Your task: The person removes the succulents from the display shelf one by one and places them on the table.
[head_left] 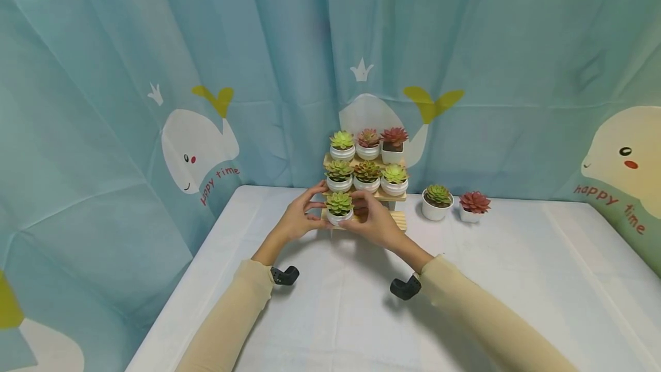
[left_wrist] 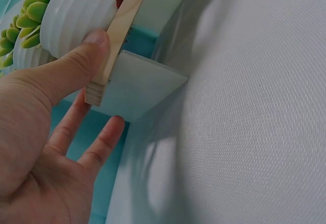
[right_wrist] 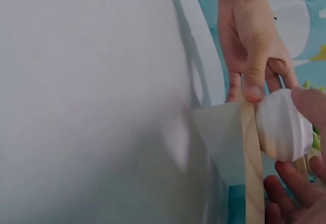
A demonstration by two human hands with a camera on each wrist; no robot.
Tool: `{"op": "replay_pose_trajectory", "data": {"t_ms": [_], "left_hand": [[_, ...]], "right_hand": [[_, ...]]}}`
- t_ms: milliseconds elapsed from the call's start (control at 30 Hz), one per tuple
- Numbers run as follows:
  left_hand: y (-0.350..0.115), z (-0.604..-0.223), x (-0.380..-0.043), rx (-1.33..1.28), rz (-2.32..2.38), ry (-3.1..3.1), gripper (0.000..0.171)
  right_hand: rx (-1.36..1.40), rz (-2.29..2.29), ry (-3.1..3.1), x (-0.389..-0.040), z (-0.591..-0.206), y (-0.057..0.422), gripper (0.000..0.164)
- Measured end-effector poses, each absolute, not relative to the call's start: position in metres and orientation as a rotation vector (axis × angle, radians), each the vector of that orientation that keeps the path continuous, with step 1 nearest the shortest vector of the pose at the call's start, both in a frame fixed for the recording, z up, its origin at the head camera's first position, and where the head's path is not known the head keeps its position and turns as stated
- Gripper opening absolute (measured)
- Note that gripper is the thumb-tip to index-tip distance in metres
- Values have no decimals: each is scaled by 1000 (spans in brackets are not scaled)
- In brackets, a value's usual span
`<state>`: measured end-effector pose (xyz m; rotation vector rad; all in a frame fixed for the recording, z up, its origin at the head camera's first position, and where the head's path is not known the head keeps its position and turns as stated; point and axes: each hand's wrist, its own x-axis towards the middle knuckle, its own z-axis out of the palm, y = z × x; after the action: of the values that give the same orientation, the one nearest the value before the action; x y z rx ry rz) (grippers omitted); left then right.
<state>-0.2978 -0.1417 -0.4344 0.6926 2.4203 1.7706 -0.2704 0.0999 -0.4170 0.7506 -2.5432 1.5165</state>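
A small green succulent [head_left: 339, 204] in a white ribbed pot [left_wrist: 79, 18] stands at the left end of the bottom tier of a three-tier wooden stand [head_left: 399, 220]. My right hand [head_left: 379, 224] holds this pot, its thumb [right_wrist: 310, 104] on one side and fingers [right_wrist: 290, 188] on the other. At the tier's left end is my left hand [head_left: 299, 216]. Its thumb lies along the board's end right by the pot, with the other fingers loosely extended behind the board. The stand's pale side support [left_wrist: 147, 84] shows beneath the board.
The two upper tiers carry several potted succulents, among them a dark red one [head_left: 395, 138] at the top right. On the white-covered table [head_left: 330, 314], right of the stand, are a green succulent in a round pot [head_left: 435, 211] and a red succulent [head_left: 473, 202]. A blue curtain [head_left: 289, 73] hangs behind.
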Motion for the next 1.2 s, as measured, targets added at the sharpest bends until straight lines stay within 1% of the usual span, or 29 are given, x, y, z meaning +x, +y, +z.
{"op": "replay_pose_trajectory", "data": {"t_ms": [333,600,1000,1200], "left_hand": [[-141,-435,-299,704,1769,2423,87],[-141,-435,-299,708,1781,2414,86],[-143,-433,-296,671,1789,2416,87],[-143,-435,-298,704,1779,2410,87]], "right_hand": [[656,1501,-2559,-271,-425,93,60],[638,1473,-2573,-271,-426,93,58],[625,1477,-2598,-269,-423,89,59],[601,1469,-2589,-268,-424,88,58]]}}
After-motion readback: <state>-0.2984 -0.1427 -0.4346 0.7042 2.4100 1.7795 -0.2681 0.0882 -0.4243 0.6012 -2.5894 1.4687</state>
